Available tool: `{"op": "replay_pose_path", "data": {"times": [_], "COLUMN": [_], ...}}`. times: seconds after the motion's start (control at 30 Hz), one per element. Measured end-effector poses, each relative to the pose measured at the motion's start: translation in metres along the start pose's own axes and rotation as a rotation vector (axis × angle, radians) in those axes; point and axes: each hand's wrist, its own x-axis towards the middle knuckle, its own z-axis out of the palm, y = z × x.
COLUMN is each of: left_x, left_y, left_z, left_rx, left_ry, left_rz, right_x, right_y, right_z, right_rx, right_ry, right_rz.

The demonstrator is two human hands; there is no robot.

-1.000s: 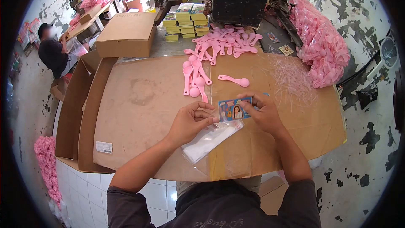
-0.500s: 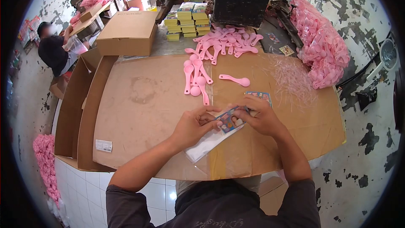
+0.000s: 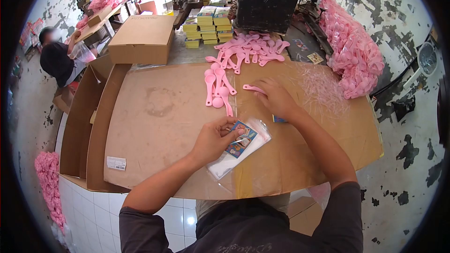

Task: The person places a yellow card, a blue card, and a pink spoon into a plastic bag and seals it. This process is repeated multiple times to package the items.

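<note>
My left hand (image 3: 216, 137) pinches a blue printed card (image 3: 243, 139) over a stack of clear plastic bags (image 3: 229, 164) on the cardboard sheet. My right hand (image 3: 277, 98) is over a single pink spoon (image 3: 252, 88), fingers curled on its bowl end, which they hide. Under my right wrist, part of another blue card (image 3: 278, 119) shows. Left of the single spoon lies a small group of pink spoons (image 3: 218, 84), and behind it a larger pile (image 3: 253, 47).
An open carton (image 3: 82, 131) stands at the left, a closed box (image 3: 140, 40) behind it. Stacks of cards (image 3: 206, 21) and a black machine (image 3: 268, 0) are at the back. Pink bagged spoons (image 3: 354, 47) hang at the right. A person (image 3: 58, 61) is at far left.
My right hand has let go of the card and moved up and away to the single spoon. My left hand keeps the card, now turned more upright.
</note>
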Motion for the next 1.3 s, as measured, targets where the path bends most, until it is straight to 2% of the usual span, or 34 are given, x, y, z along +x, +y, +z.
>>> {"op": "replay_pose_path", "data": {"times": [0.13, 0.23, 0.33, 0.43, 0.63, 0.73, 0.83, 0.93, 1.0, 1.07, 1.13, 1.23, 1.3], "left_x": [0.001, 0.001, 0.0, -0.001, -0.003, -0.004, -0.003, -0.001, -0.003, -0.005, -0.006, -0.008, -0.01], "left_y": [-0.005, -0.002, 0.003, 0.004, 0.002, 0.002, 0.0, -0.004, 0.002, 0.007, 0.008, 0.012, 0.018], "left_z": [-0.004, -0.004, -0.002, 0.001, 0.005, 0.006, 0.007, 0.006, 0.005, 0.003, 0.002, 0.002, 0.0], "left_rx": [-0.062, -0.107, -0.17, -0.198, -0.146, -0.133, -0.162, -0.163, -0.188, -0.189, -0.168, -0.219, -0.176], "left_ry": [-0.035, -0.036, -0.043, -0.052, -0.08, -0.084, -0.085, -0.058, -0.089, -0.113, -0.129, -0.205, -0.264], "left_rz": [0.0, -0.004, -0.019, -0.006, -0.028, -0.038, -0.001, 0.079, 0.047, 0.014, -0.021, -0.016, 0.027], "right_x": [0.02, 0.028, 0.017, -0.008, -0.034, -0.039, -0.044, -0.054, -0.052, -0.048, -0.038, -0.034, -0.032], "right_y": [0.008, 0.006, -0.037, -0.061, -0.076, -0.081, -0.081, -0.069, -0.061, -0.065, -0.091, -0.098, -0.102], "right_z": [0.007, -0.006, -0.038, -0.037, -0.031, -0.026, -0.016, -0.006, -0.013, -0.017, -0.029, -0.043, -0.054], "right_rx": [-0.132, -0.081, 0.369, 0.851, 0.999, 1.06, 1.013, 0.86, 0.781, 0.882, 1.16, 0.583, 0.511], "right_ry": [-0.04, 0.112, 0.17, 0.22, 0.33, 0.261, 0.282, 0.15, -0.031, -0.07, 0.033, -0.077, -0.133], "right_rz": [-0.024, -0.092, 0.306, 0.277, 0.275, 0.276, 0.241, 0.121, -0.042, -0.003, 0.245, -0.165, -0.274]}}
